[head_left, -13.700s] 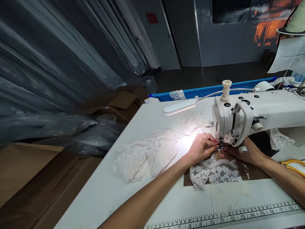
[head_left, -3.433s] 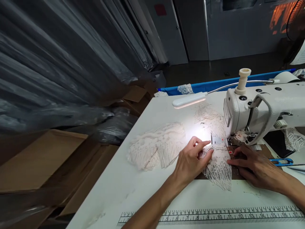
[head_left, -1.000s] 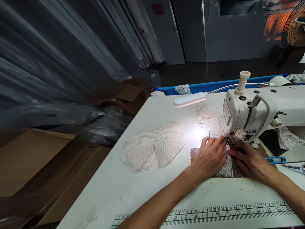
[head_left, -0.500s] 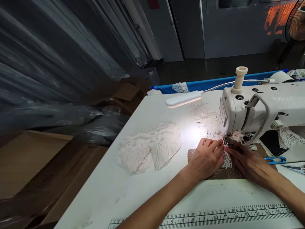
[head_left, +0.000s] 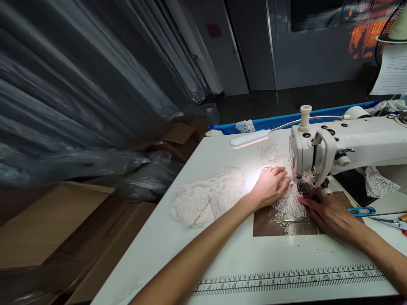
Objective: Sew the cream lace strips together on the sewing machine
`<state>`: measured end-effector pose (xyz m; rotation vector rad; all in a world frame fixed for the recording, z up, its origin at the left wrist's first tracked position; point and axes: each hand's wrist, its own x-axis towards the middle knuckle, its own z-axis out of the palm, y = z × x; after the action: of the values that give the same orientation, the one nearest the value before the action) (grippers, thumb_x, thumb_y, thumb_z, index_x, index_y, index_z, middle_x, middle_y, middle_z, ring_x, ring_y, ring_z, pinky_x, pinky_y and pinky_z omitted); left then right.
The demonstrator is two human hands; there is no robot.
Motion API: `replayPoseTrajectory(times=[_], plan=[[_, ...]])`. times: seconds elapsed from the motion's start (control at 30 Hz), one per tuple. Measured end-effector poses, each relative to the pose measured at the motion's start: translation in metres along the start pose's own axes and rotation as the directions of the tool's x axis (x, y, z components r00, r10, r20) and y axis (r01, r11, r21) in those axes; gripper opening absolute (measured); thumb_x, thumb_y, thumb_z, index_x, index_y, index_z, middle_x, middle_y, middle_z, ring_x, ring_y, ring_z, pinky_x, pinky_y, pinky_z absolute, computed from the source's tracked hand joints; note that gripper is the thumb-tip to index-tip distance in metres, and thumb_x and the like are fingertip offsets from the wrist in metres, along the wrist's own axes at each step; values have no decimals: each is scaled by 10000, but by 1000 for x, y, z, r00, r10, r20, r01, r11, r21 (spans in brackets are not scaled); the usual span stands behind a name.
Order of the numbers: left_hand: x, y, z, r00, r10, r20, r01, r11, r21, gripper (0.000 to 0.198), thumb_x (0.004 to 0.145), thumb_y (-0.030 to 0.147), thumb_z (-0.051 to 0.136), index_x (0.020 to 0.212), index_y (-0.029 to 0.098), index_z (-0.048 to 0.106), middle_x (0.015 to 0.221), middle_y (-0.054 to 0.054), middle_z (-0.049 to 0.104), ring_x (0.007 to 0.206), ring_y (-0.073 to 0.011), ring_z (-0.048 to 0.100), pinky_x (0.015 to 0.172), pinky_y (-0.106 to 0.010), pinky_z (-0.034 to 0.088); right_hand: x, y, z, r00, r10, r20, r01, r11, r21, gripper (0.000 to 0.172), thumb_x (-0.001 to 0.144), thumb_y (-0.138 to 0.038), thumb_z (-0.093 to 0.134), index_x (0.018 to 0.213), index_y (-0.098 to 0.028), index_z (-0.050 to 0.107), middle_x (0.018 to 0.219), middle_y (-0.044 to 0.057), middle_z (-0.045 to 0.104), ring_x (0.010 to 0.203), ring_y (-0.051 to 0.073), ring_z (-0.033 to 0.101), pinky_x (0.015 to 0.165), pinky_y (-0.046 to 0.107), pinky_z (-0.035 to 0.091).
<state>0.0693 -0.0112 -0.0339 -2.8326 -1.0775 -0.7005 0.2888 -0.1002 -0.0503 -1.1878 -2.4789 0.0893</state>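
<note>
A white sewing machine (head_left: pixel 343 146) stands on the white table (head_left: pixel 178 245). A piece of white lace (head_left: pixel 291 202) lies under its needle, over a brown plate. My left hand (head_left: pixel 270 186) rests flat on the lace left of the needle, fingers stretched out. My right hand (head_left: pixel 327 212) lies on the plate to the right of the lace, fingertips pressing the lace edge near the presser foot. Neither hand grips anything.
A heap of white lace pieces (head_left: pixel 208 197) lies left of my hands, more lace (head_left: pixel 270 154) behind them. A gooseneck lamp (head_left: pixel 251 137) lights the spot. Blue snips (head_left: pixel 361 210) lie at the right. A printed ruler (head_left: pixel 289 279) runs along the front edge. Cardboard boxes (head_left: pixel 47 228) stand at the left.
The lace has fed further under the needle. My left hand has slid back and left beside the machine head, uncovering the brown plate. The camera view has shifted.
</note>
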Motion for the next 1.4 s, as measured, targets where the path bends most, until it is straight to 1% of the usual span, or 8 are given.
replayPoseTrajectory(times=[0.13,0.27,0.5,0.73,0.93,1.1,1.2,1.4], plan=[[6,-12,-6,998,60,6,-59,997,-39,235,951,233,389,1021,155,598,1063,-118,637,934,-224,618,775,-379,547,1,3,-14,994,108,-13,-105,983,148,345,930,-195,414,1207,-179,619,923,114,595,794,206,607,720,353,540],[-9,6,-14,995,72,-73,-77,994,-73,232,961,221,388,1012,129,595,1041,-132,635,868,-202,630,690,-354,560,2,6,-24,975,219,-35,-204,947,247,269,906,-182,419,984,-190,676,941,85,631,813,196,622,716,327,534],[-34,36,-13,982,190,-10,-183,930,-320,133,896,269,571,919,163,648,941,-74,682,847,-186,629,744,-341,540,5,4,-23,965,257,-46,-237,938,254,272,875,-173,414,858,-166,685,850,75,633,747,194,616,669,317,512],[-36,35,-5,996,93,14,-83,940,-330,186,924,235,536,780,174,636,897,-44,663,773,-162,600,722,-337,486,4,-2,-22,972,220,-86,-187,939,287,311,884,-196,391,965,-164,690,771,63,610,659,173,593,613,303,498],[-38,41,-4,1000,9,-3,-9,939,-344,209,943,213,469,827,181,639,894,-43,679,806,-179,619,747,-378,469,3,-15,-13,991,122,60,-135,945,297,272,847,-313,582,1075,-165,602,1019,116,617,920,246,601,795,401,521],[-40,42,-1,986,85,-141,-126,941,-315,166,936,237,502,892,167,646,934,-67,693,824,-182,638,743,-378,492,8,-17,-7,988,155,27,-156,938,309,203,956,-270,438,903,-179,612,894,85,622,801,209,604,734,382,525],[-39,42,0,968,141,-207,-193,947,-257,144,922,196,520,876,165,652,899,-64,704,780,-172,643,704,-355,522,6,-10,-8,990,141,-22,-123,923,364,199,955,-258,443,977,-170,620,908,90,622,789,195,613,721,359,535],[-35,43,-3,946,83,-313,-191,923,-333,108,902,138,532,881,150,637,901,-90,711,813,-170,669,703,-332,564,1,-1,-16,998,-18,52,8,980,199,319,913,-172,445,1142,-206,664,988,118,577,795,198,595,708,374,545]])
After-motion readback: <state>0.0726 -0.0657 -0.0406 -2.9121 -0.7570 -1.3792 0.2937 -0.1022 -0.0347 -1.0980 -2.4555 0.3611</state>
